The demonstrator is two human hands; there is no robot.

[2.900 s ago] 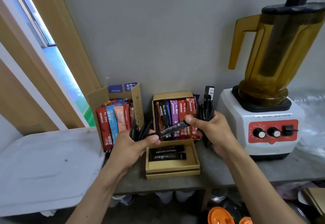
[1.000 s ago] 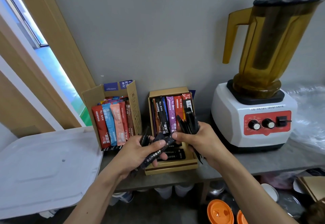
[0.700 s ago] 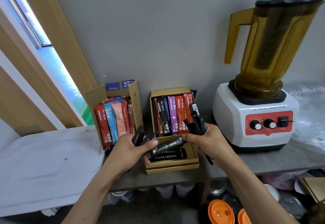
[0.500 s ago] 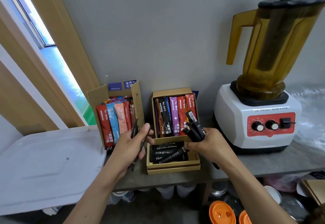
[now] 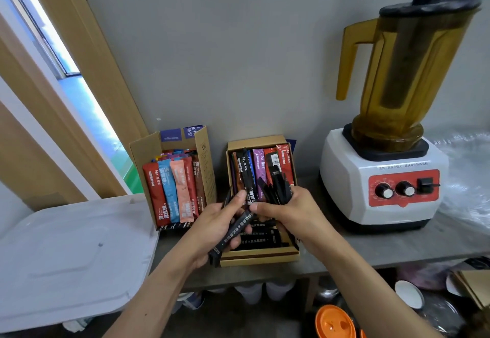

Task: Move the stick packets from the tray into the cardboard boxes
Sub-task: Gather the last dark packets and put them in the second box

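My left hand (image 5: 217,227) grips one black stick packet (image 5: 233,234), slanted over the left edge of the shallow cardboard tray (image 5: 259,257); more black packets (image 5: 261,238) lie flat in that tray. My right hand (image 5: 286,210), over the tray's far end, clamps a fanned bundle (image 5: 278,186) of black packets. Behind the tray stands an upright cardboard box (image 5: 258,143) of coloured packets, with a second box (image 5: 204,162) to the tray's left and a blender (image 5: 381,178) to its right.

One black stick packet (image 5: 233,233) slants over the cardboard tray (image 5: 259,258), where flat black packets (image 5: 261,238) lie; a black bundle (image 5: 277,189) fans above. Coloured packets (image 5: 176,192) stand in the left cardboard box (image 5: 143,152) and the right cardboard box (image 5: 257,143)
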